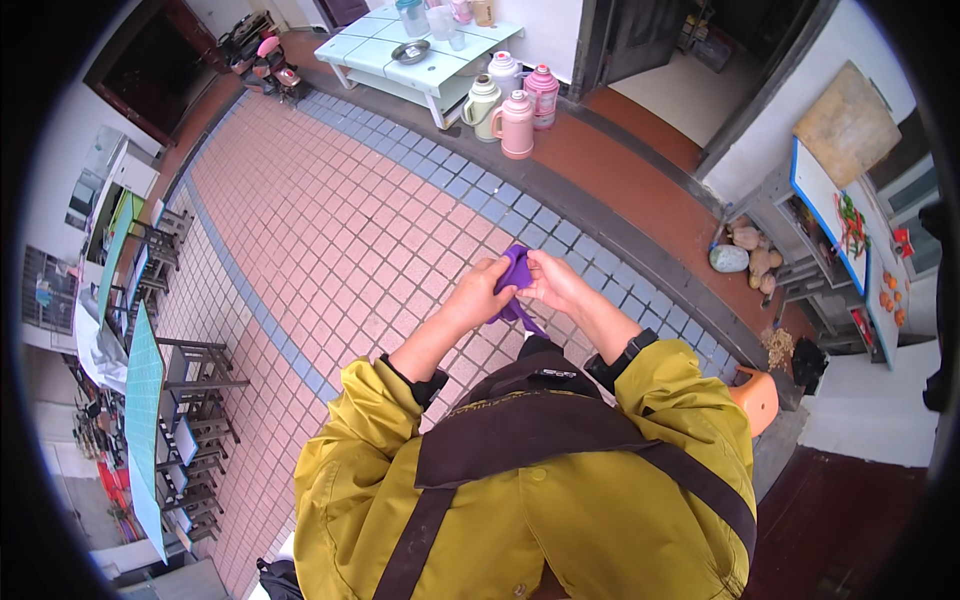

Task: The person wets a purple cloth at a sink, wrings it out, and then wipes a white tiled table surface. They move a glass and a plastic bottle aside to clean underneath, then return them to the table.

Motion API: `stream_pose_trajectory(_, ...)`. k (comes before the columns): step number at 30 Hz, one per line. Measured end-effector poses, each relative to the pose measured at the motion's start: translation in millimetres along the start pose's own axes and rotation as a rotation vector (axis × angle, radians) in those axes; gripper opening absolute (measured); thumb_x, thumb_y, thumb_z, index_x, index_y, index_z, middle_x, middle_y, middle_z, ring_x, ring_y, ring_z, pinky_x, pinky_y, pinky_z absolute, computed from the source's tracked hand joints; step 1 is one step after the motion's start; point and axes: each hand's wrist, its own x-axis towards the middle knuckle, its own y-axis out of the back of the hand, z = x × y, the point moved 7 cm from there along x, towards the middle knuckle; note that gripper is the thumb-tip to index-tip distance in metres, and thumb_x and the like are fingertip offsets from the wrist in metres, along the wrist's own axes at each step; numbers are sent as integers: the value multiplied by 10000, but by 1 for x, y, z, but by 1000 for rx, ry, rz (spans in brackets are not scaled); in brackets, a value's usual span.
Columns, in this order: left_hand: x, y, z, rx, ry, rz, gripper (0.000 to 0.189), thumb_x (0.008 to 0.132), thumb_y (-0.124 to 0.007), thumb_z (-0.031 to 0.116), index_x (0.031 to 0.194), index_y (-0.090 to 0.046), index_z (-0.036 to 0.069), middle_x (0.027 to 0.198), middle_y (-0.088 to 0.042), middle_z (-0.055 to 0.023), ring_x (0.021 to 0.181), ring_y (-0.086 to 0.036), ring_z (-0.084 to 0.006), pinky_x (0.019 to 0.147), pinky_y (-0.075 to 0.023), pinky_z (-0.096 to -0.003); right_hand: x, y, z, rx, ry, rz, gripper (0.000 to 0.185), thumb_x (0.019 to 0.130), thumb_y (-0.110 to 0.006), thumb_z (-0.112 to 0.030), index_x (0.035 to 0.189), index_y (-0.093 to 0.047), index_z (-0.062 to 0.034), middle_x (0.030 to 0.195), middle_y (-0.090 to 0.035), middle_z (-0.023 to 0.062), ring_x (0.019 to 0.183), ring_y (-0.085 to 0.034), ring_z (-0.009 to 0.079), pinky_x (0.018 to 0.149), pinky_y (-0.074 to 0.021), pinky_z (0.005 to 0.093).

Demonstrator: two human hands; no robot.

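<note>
A limp purple cloth [513,271] is gathered up in front of my apron, with narrow tails dangling below. It is too bunched to tell its full shape. My left hand [481,290] pinches one side of it between thumb and fingers. On the other side, my right hand [556,283] grips its edge with the fingertips. Both hands are close together in mid-air over the tiled floor. Dark bands circle both forearms below yellow-green sleeves, and a dark brown apron [525,442] covers my chest.
Several thermos flasks [516,126] stand beside a pale table [375,56] on the raised walkway. Desks with green tops [142,405] line the left. At right, a counter [821,202] holds peppers, with gourds [729,258] below. An orange stool [754,401] stands close to my right elbow.
</note>
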Motion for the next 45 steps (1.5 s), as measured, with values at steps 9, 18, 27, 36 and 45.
stream_pose_trajectory(9, 108, 30, -6, 182, 116, -301, 540, 831, -650, 259, 1269, -462, 6, 1224, -440, -318, 964, -591, -438, 827, -516, -427, 131, -29, -90, -186, -150, -145, 260, 900, -581, -197, 1077, -579, -7, 994, -645, 111, 865, -640, 208, 765, -540, 340)
stream_pose_trajectory(18, 167, 114, -114, -369, 162, -51, 462, 941, -527, 266, 1320, -432, 19, 1346, -451, -194, 1079, -599, -256, 875, -510, -354, 258, -80, -162, -211, 67, -154, 290, 836, -469, -10, 1113, -546, 29, 989, -631, 132, 840, -637, 213, 742, -535, 330)
stream_pose_trajectory(27, 226, 194, -342, -1312, 835, 99, 860, 887, -190, 717, 1422, -272, 50, 1424, -359, -154, 1296, -381, -334, 1027, -371, -501, 334, -296, -220, -153, 61, -495, 371, 852, -508, -29, 1221, -500, 12, 1084, -609, 121, 924, -616, 187, 790, -514, 323)
stream_pose_trajectory(36, 277, 318, -418, -1845, 305, 116, 743, 927, -271, 642, 1373, -371, 58, 1330, -473, -135, 1199, -492, -265, 986, -434, -425, 505, -330, -232, -443, 35, -148, 314, 859, -496, -31, 1167, -534, 18, 1026, -625, 98, 862, -617, 150, 766, -501, 264)
stream_pose_trajectory(45, 335, 405, -573, -1598, 610, 172, 589, 931, -479, 441, 1327, -425, 8, 1268, -529, -162, 1146, -535, -283, 982, -437, -418, 669, -413, -207, -147, -487, -569, 629, 953, -410, -513, 1394, -353, -67, 1376, -427, 133, 1234, -458, 242, 989, -428, 427)
